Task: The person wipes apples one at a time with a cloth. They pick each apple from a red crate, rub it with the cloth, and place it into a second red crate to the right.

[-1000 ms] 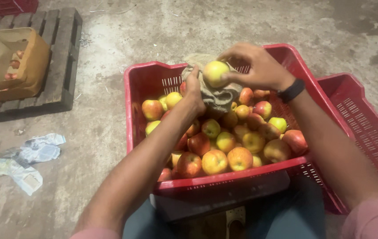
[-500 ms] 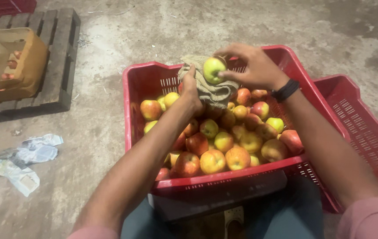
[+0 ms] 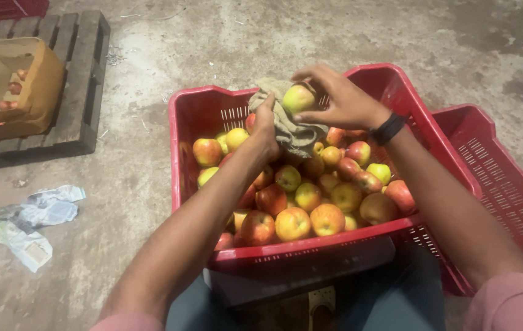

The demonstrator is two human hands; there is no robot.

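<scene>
In the head view, the landmark is a red slotted plastic crate filled with yellow and red apples, and everything else sits around it. Above the crate's far half, the right hand holds 1 yellow-green apple with a faint blush; its fingers are curled over the fruit's top and far side, with the thumb pressed against the lower edge, so the apple is pinched between them. A black band circles that wrist. The left hand rises from the crate's near side, its fingers closed together and gripping a crumpled olive-drab cloth, which is bunched under and against the held apple and hangs onto the pile below. To the right of the crate, touching it, lies a second red slotted plastic crate. Well to the crate's left, on the concrete floor, a dark wooden pallet bears a brown cardboard box, and crumpled pale paper scraps lie nearer the person.
</scene>
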